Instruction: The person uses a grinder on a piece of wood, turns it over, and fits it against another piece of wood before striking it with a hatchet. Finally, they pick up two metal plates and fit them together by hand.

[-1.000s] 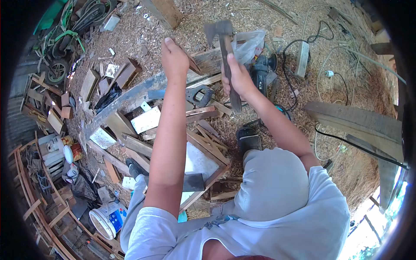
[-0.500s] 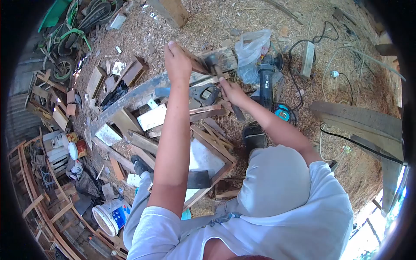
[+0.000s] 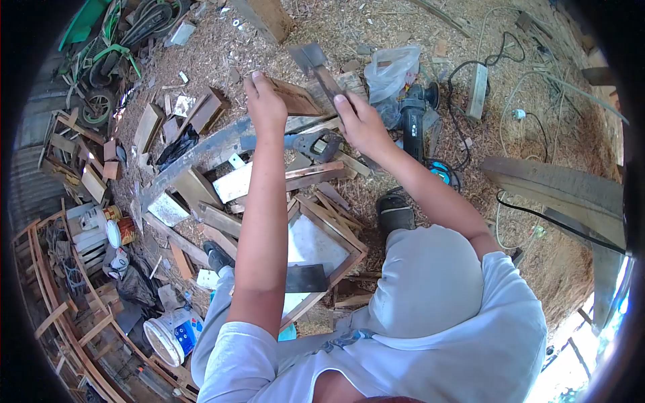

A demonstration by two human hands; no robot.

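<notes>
Near the top middle, my left hand (image 3: 267, 106) grips one end of a short wooden block (image 3: 295, 99), which rests at a wooden beam (image 3: 222, 142) on the ground. My right hand (image 3: 363, 127) is closed around the handle of a hatchet (image 3: 309, 58). The hatchet's metal head is up and beyond the block, apart from it. Just below the block lies a hand saw (image 3: 316, 144) with a dark handle.
An angle grinder (image 3: 413, 127) lies right of my right hand, beside a clear plastic bag (image 3: 392, 77). A wooden frame with a white panel (image 3: 312, 245) is near my legs. A white bucket (image 3: 164, 341) stands lower left. Cables cross the right side.
The hatchet has risen away from the block, and my right hand has moved up with it. My left hand and the block have shifted slightly left.
</notes>
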